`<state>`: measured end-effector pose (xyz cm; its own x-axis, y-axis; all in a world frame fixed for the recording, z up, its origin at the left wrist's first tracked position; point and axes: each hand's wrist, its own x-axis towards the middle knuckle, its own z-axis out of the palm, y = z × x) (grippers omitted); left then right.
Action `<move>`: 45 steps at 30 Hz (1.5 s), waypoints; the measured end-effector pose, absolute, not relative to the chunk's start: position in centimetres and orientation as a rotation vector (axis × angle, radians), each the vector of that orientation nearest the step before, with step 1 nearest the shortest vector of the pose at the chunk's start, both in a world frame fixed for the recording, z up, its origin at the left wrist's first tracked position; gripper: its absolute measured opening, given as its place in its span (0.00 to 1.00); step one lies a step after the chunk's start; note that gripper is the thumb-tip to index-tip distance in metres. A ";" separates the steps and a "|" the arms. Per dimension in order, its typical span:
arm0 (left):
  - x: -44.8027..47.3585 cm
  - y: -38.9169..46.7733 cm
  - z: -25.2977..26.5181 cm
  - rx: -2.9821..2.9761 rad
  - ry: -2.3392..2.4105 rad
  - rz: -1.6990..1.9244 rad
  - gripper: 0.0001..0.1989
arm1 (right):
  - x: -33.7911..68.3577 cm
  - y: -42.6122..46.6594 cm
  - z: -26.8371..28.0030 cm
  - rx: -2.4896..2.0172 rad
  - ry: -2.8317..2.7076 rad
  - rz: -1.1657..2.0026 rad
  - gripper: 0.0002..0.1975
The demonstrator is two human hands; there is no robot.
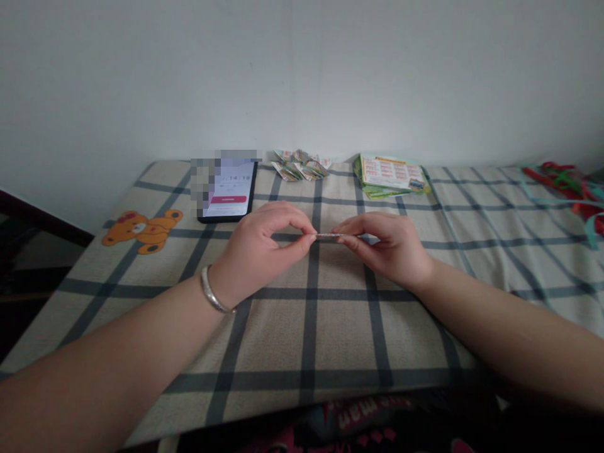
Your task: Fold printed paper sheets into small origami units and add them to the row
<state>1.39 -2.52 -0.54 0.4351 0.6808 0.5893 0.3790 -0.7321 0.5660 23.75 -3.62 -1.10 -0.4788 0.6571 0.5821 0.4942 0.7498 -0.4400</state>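
Between my two hands, just above the checked cloth, is a thin folded strip of paper (326, 235), seen edge-on. My left hand (264, 242), with a silver bangle at the wrist, pinches its left end between thumb and forefinger. The right end is pinched the same way by my right hand (389, 245). How the paper is folded cannot be seen from this angle. Behind the hands sit several small folded paper pieces (301, 165) with printed patterns. To their right lies a stack of printed paper cards (391, 174), green at the edges.
A phone (229, 200) with a lit screen, partly blurred out, rests at the back left. Beside it lies an orange bear cutout (141, 231). Red, green and teal ribbons (570, 189) are heaped at the far right. A white wall (302, 75) rises behind the cloth-covered table (283, 340).
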 end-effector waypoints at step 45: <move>0.7 -2.2 -1.5 3.163 0.902 0.570 0.08 | 24.3 -2.8 -1.2 -0.777 -2.701 0.100 0.11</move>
